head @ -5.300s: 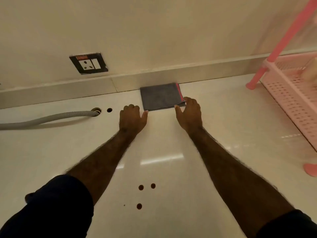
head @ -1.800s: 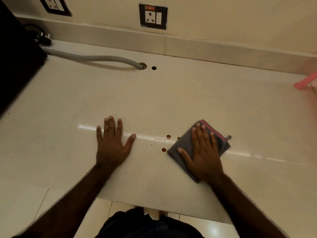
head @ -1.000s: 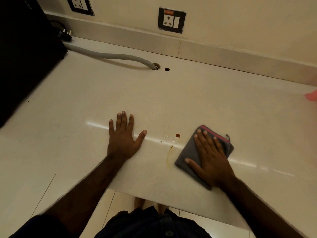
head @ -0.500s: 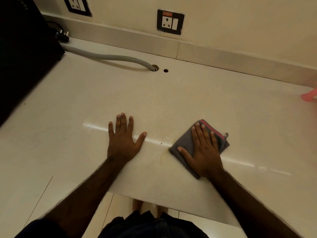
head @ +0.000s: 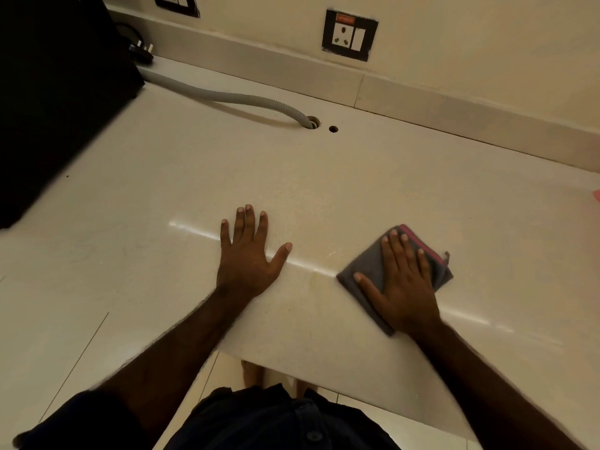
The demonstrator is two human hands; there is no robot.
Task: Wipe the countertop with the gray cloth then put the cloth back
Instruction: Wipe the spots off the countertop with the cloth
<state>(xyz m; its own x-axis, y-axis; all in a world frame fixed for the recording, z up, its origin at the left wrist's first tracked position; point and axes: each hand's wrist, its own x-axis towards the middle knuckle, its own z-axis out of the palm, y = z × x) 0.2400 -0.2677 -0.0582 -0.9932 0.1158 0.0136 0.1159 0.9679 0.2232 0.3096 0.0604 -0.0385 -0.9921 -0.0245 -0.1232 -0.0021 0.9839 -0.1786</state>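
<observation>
Right hand (head: 404, 280) lies flat, palm down, fingers spread on the gray cloth (head: 373, 267), pressing it to the worktop (head: 324, 190); grip is splayed wide, nothing pinched, cloth just pinned under the palm. Cloth is folded, sits at about 4 o'clock from frame centre, near the worktop's front edge, pink trim (head: 422, 243) along its far side at 1 o'clock from the hand. Left hand (head: 248, 254) also flat on the bare worktop, fingers spread, thumb out toward 3 o'clock, holding nothing, well apart from the cloth. Faint yellowish smear (head: 313, 279) on the surface between the two hands, just beside the cloth's left corner. Gray corrugated hose (head: 227, 99) runs from 10 o'clock into a hole (head: 312, 122) in the worktop, smaller hole (head: 333, 128) just beside it. Wall socket (head: 350, 34) at 12 o'clock above the backsplash; second socket (head: 175, 3) partly cut off at the top edge. Dark appliance (head: 58, 92) fills the 9–11 o'clock corner, a plug (head: 141, 51) beside it. Sliver of pink object (head: 596, 193) at the 3 o'clock edge.
</observation>
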